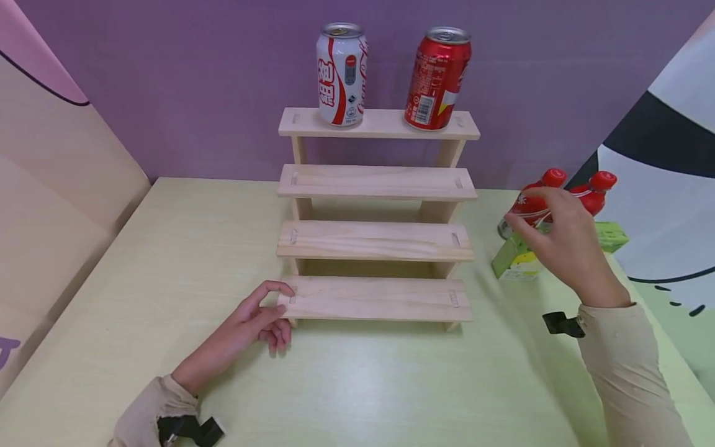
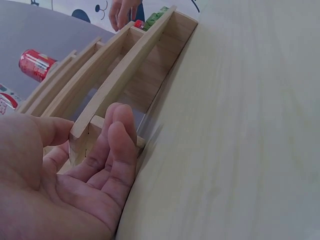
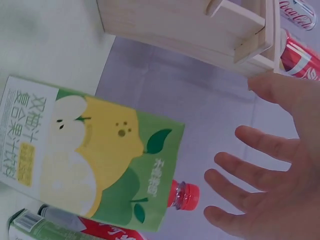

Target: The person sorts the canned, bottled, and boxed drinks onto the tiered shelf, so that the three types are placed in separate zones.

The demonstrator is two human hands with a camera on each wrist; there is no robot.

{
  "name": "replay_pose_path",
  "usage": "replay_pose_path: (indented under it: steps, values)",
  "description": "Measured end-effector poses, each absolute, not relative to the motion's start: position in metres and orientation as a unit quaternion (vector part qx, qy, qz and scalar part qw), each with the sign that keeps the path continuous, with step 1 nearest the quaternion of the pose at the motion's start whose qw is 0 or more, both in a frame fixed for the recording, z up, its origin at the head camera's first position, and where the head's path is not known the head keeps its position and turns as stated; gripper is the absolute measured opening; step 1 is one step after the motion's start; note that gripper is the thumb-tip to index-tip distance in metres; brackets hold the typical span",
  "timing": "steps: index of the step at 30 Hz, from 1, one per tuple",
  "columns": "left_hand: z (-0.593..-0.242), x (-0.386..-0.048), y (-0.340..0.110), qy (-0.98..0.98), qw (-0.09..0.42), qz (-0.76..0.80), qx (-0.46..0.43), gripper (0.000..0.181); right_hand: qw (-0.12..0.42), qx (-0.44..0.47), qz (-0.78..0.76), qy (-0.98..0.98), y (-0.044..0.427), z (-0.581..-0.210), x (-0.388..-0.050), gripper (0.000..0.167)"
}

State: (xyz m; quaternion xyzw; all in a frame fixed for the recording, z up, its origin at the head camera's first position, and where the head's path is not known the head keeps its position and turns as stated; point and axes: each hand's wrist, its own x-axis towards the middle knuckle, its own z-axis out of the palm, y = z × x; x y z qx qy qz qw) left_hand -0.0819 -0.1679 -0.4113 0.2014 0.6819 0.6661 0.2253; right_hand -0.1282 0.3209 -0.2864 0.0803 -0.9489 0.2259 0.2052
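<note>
A four-step wooden display stand [image 1: 374, 242] is on the table, with my left hand [image 1: 251, 320] at the left end of its lowest step. In the left wrist view, the left hand [image 2: 85, 175] pinches that step's end between thumb and finger. My right hand [image 1: 570, 239] is raised at the right, its fingers apart and nothing between them. Near it stand a green juice carton [image 1: 509, 259] and two red-capped cola bottles [image 1: 594, 192], partly hidden by the hand. The right wrist view shows the carton's printed front [image 3: 95, 155] beside the spread right hand [image 3: 270, 175].
On the stand's top step are a white and red can [image 1: 342, 77] and a red can [image 1: 438, 81]. A second green carton [image 1: 611, 236] lies behind the right hand. A purple wall [image 1: 195, 93] rises behind the table [image 1: 184, 248].
</note>
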Motion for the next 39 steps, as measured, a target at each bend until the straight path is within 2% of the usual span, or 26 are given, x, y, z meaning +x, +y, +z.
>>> replay_pose_path:
  steps: [12, 21, 35, 39]
  values:
    - [-0.413, -0.084, -0.169, 0.677, 0.226, 0.666, 0.216, 0.029, 0.105, 0.029, 0.187, -0.976, 0.333, -0.305, -0.142, 0.065]
    - [-0.413, -0.083, -0.168, 0.679, 0.225, 0.665, 0.212, 0.029, 0.076, 0.013, 0.168, -0.983, 0.337, -0.318, -0.148, 0.072]
    - [-0.413, -0.083, -0.167, 0.683, 0.221, 0.662, 0.216, 0.028, 0.063, 0.032, 0.121, -0.990, 0.343, -0.325, -0.149, 0.060]
    - [-0.413, -0.083, -0.168, 0.683, 0.220, 0.662, 0.218, 0.028, 0.023, 0.037, 0.111, -0.993, 0.344, -0.321, -0.148, 0.068]
